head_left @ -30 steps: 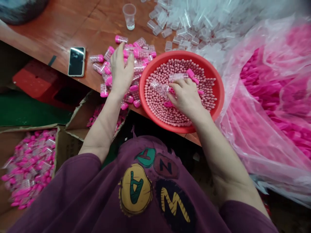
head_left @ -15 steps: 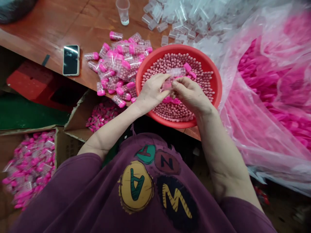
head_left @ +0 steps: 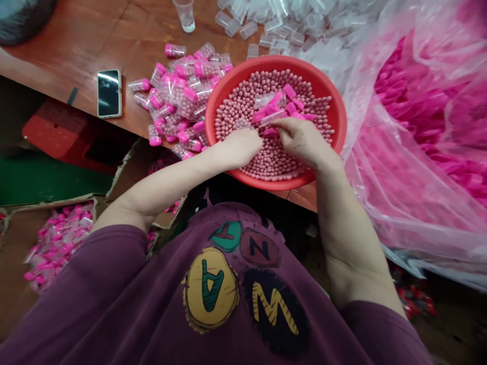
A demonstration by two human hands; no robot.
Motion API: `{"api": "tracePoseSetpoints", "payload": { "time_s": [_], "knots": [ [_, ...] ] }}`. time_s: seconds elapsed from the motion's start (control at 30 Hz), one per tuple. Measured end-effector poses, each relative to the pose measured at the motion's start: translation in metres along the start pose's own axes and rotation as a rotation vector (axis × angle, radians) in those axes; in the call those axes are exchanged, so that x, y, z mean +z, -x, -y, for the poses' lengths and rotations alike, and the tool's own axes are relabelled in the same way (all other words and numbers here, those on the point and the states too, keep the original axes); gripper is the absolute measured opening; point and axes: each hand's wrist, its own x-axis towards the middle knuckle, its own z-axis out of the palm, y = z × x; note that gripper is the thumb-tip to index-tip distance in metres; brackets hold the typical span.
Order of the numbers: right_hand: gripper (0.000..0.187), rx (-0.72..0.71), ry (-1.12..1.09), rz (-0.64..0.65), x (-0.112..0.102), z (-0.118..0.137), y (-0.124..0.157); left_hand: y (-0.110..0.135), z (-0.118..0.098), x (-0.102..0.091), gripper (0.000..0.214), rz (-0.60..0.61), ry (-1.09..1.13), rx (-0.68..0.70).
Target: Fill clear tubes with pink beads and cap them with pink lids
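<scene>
A red basin (head_left: 338, 119) holds small pink beads (head_left: 276, 165). My left hand (head_left: 243, 147) is closed and low among the beads at the basin's near left. A clear plastic bottle (head_left: 242, 123) shows just beyond its knuckles, partly hidden by the hand. My right hand (head_left: 306, 142) is at the middle right of the basin, thumb and index finger bent together beside pink caps (head_left: 291, 92) and an empty clear bottle (head_left: 273, 116). Its fingertips touch this small heap; what they pinch is hidden. Another clear bottle (head_left: 263, 100) lies behind.
Filled, pink-capped bottles (head_left: 182, 96) are heaped left of the basin, near a phone (head_left: 109, 94). A plastic cup (head_left: 185, 15) and empty clear bottles (head_left: 281, 25) are at the back. A bag of pink caps (head_left: 418, 167) is right; a box of bottles (head_left: 63, 238) sits lower left.
My hands were together over the basin, handling a clear piece. They have separated: the left has dropped into the beads, the right rests by the caps. The view has shifted slightly.
</scene>
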Motion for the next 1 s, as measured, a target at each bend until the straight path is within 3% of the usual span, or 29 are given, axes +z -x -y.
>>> {"api": "tracePoseSetpoints", "payload": {
  "time_s": [0.13, 0.33, 0.43, 0.53, 0.73, 1.0],
  "knots": [
    [0.025, 0.093, -0.206, -0.216, 0.001, -0.018, 0.004, -0.026, -0.018, 0.02, 0.032, 0.013, 0.197, 0.023],
    [0.063, 0.258, -0.405, -0.483, -0.007, -0.049, 0.005, -0.056, -0.02, 0.03, 0.016, -0.024, 0.558, 0.033],
    [0.061, 0.307, -0.46, -0.533, -0.014, -0.054, 0.007, -0.054, -0.015, 0.017, 0.019, -0.094, 0.83, 0.038],
    [0.041, 0.316, -0.568, -0.535, -0.015, -0.044, 0.009, -0.037, -0.015, 0.0, 0.017, -0.105, 1.175, -0.012],
    [0.024, 0.184, -0.532, -0.406, -0.007, -0.007, 0.017, 0.006, -0.022, -0.014, 0.015, -0.043, 1.765, -0.355],
    [0.027, -0.049, -0.191, -0.209, -0.017, 0.044, 0.04, 0.009, -0.021, -0.011, 0.037, -0.094, 1.915, -0.256]
  ]
}}
